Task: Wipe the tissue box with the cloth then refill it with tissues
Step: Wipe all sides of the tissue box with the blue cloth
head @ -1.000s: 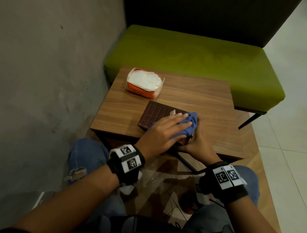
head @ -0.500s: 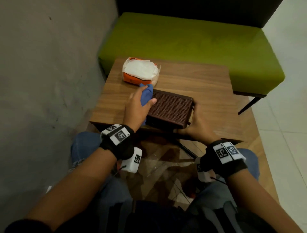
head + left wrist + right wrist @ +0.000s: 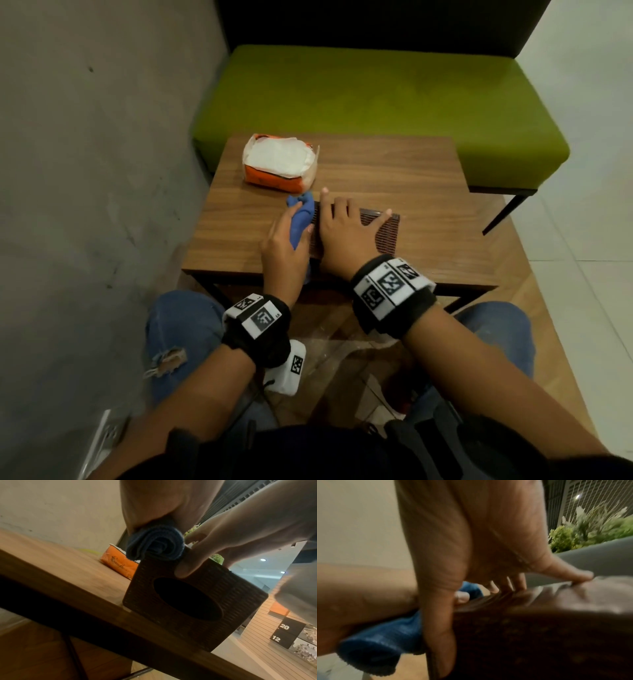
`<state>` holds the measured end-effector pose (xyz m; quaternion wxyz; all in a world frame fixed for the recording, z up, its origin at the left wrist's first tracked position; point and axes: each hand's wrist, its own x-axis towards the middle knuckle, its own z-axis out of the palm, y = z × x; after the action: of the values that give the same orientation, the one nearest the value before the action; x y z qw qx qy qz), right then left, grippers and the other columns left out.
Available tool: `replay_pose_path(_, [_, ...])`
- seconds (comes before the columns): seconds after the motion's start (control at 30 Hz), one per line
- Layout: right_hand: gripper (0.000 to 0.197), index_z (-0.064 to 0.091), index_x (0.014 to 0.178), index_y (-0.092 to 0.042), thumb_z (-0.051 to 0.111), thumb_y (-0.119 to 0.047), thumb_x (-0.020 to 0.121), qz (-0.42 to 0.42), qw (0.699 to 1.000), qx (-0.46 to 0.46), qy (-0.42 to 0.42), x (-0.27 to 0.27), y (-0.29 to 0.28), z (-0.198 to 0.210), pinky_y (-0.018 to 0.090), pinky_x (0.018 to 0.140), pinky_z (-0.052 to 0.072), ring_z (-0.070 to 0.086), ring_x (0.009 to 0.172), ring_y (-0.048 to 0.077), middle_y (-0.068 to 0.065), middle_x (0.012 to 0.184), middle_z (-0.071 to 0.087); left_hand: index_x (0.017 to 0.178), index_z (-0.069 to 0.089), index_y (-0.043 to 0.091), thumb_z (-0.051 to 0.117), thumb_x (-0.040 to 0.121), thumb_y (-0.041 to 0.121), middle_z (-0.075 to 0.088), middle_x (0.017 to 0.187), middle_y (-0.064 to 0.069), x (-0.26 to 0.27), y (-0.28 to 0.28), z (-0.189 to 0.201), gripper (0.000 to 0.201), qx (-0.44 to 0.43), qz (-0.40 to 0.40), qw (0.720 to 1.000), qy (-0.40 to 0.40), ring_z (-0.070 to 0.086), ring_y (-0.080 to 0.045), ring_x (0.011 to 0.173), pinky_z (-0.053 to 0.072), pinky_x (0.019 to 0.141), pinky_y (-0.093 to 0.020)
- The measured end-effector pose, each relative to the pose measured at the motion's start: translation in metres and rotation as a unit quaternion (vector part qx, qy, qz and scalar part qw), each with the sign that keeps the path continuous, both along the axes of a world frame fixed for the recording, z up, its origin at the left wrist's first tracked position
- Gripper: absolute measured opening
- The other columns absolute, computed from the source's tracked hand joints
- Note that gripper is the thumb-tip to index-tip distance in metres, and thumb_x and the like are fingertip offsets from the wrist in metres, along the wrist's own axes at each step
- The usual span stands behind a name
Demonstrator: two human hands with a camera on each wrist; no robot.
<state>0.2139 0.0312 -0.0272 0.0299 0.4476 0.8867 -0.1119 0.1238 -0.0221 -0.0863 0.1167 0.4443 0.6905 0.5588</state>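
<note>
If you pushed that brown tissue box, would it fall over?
Quite possibly: the tissue box stands on a side wall near the front edge of the table, opening facing the person, with the right hand resting on top, seemingly steadying it. It is probably light, since the opening looks dark and empty. Its woven walls look stiff.

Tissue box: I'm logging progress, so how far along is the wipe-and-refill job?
Done: nothing clearly finished. In hand: the left hand presses the blue cloth against the end of the tissue box while the right hand steadies it from above. Left: the refill. The oval opening looks dark, no tissue showing, and the tissues sit in the orange pack.
</note>
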Motion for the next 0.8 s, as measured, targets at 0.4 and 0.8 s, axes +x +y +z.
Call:
replay_pose_path(0.4, [0.112,0.024,0.144,-0.008,0.087,-0.031,0.054,0.041,0.927,-0.108,0.358,0.067,0.008,-0.009,0.044,0.101,0.045,0.045,0.12,0.024,0.005,0.13,0.039,0.108,0.06,0.025,0.06,0.089,0.028,0.062,0.104,0.01,-0.044,-0.013,0.087,0.02,0.033,-0.061,0.992,-0.101,0.059,0.001,0.101,0.043,0.082,-0.01])
replay_pose_path(0.8, [0.102,0.021,0.146,-0.013,0.08,-0.04,0.067,0.094,0.898,-0.087,0.42,0.066,0.01,-0.026,0.049,0.106,0.042,0.043,0.13,0.027,0.012,0.142,0.036,0.116,0.063,0.017,0.061,0.088,0.024,0.062,0.112,0.0,0.005,0.006,0.082,0.029,0.002,-0.222,0.939,0.262,0.051,-0.016,0.104,0.04,0.091,-0.027])
